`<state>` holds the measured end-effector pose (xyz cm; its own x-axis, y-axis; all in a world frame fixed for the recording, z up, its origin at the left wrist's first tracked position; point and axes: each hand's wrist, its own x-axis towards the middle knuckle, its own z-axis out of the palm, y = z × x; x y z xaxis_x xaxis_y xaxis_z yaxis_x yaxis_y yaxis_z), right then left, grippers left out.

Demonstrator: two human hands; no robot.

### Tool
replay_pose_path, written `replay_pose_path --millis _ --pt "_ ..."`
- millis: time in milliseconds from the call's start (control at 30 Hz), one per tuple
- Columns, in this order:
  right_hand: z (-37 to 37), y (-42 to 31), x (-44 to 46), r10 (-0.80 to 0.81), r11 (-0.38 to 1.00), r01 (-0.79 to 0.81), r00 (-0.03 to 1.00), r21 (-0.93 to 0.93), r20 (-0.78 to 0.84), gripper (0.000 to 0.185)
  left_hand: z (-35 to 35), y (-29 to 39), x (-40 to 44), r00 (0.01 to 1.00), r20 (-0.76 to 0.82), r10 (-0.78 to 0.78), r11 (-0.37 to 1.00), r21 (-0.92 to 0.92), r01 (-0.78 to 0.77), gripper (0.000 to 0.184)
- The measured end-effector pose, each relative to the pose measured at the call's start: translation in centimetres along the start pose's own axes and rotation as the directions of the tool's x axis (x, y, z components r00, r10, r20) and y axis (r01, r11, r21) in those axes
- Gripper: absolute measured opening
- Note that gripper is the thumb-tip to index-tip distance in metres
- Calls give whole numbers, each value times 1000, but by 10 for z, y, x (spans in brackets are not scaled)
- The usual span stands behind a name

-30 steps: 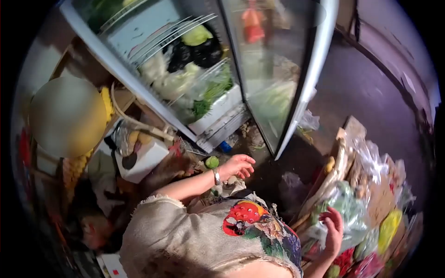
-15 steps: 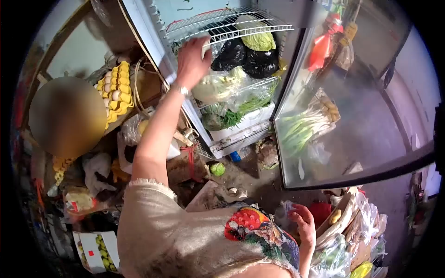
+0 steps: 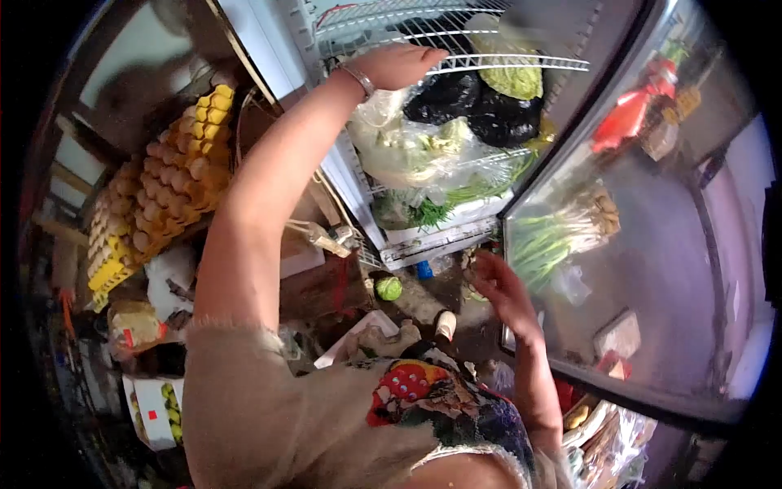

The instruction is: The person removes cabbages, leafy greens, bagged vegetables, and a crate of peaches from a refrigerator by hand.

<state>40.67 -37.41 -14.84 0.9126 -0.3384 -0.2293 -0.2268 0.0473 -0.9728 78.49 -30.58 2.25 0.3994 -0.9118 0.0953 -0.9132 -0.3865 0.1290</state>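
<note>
My left hand (image 3: 399, 67) reaches into the open fridge, at the front edge of the wire shelf (image 3: 529, 62). Its fingers point right and lie close together; whether they hold anything is hidden. Below and right of it are black plastic bags (image 3: 505, 121) and a pale green cabbage (image 3: 513, 80). A clear bag of pale vegetables (image 3: 407, 151) lies under my wrist, with leafy greens (image 3: 436, 213) lower down. My right hand (image 3: 501, 285) hangs in front of the fridge's base, near the glass door's lower hinge side, its fingers apart and nothing seen in it.
The glass door (image 3: 643, 269) stands open on the right, with spring onions (image 3: 562, 232) seen through it. Egg trays (image 3: 167, 183) are stacked at left. A small green cabbage (image 3: 389, 288) lies on the floor. Bagged produce (image 3: 615, 444) is at lower right, a fruit box (image 3: 155, 411) at lower left.
My left hand has moved up and across into the fridge at the shelf. My right hand has risen toward the fridge's base. The door stands wider open than a second ago, and the view has shifted.
</note>
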Motion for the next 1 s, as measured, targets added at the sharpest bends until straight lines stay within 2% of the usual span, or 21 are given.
replay_pose_path --millis 67,100,133,200,233,267,300,333,367,467,567,633,733,800,833,867,900,933,967,1000 --pt "12 -30 63 -81 969 97 994 -229 79 63 -10 15 -4 987 101 -126 992 25 124 58" --pt "19 -43 93 -194 922 222 974 -317 117 68 11 8 -1 986 -131 -105 991 74 116 46" --pt "28 -56 124 -310 852 348 937 -391 159 74 26 4 -1 933 -356 -57 984 137 112 35" --pt "51 -72 187 -607 630 597 777 -497 166 78 9 19 -12 973 -218 -73 912 382 154 45" --pt "65 -80 218 -652 555 622 737 -552 176 79 7 23 -14 974 -221 -48 904 406 137 41" --pt "79 -90 246 -695 477 638 695 -604 185 79 19 12 -11 933 -360 19 889 433 149 40" --pt "93 -102 266 -614 430 588 747 -685 255 83 19 14 -11 905 -426 8 907 385 173 39" --pt "107 -111 286 -724 307 689 617 -657 309 78 20 16 -11 872 -490 -5 923 333 192 38" --pt "119 -114 302 -752 263 728 566 -633 339 75 18 19 -13 857 -514 -39 939 275 207 38" --pt "142 -112 328 -709 345 735 612 -584 351 66 16 21 -11 839 -531 -118 960 155 233 40" --pt "148 -102 337 -703 433 734 638 -524 313 58 17 19 -8 860 -489 -147 964 122 235 39" --pt "147 -95 341 -713 484 743 641 -462 284 53 21 16 -10 840 -535 -93 970 143 198 38" --pt "137 -83 346 -707 599 729 676 -331 211 45 26 8 -8 850 -524 -51 965 193 176 39" --pt "125 -80 344 -771 590 775 624 -227 127 41 30 2 -6 855 -518 -2 947 273 168 39" --pt "122 -84 347 -918 387 909 395 -156 26 33 29 -2 -9 872 -485 66 922 363 132 35" --pt "113 -87 339 -913 401 902 409 -161 17 33 26 -3 -10 886 -444 132 889 449 92 40" --pt "99 -93 327 -845 516 844 529 -145 72 31 22 -4 -9 851 -456 258 876 482 -7 38" --pt "86 -100 315 -760 622 771 637 -135 130 30 13 8 -12 921 -388 28 935 336 113 35" --pt "76 -105 300 -796 567 789 599 -238 87 31 16 1 -11 899 -411 150 907 420 41 35" --pt "68 -119 275 -745 655 747 663 -111 68 29 20 -7 -10 865 -426 266 866 499 -21 36"
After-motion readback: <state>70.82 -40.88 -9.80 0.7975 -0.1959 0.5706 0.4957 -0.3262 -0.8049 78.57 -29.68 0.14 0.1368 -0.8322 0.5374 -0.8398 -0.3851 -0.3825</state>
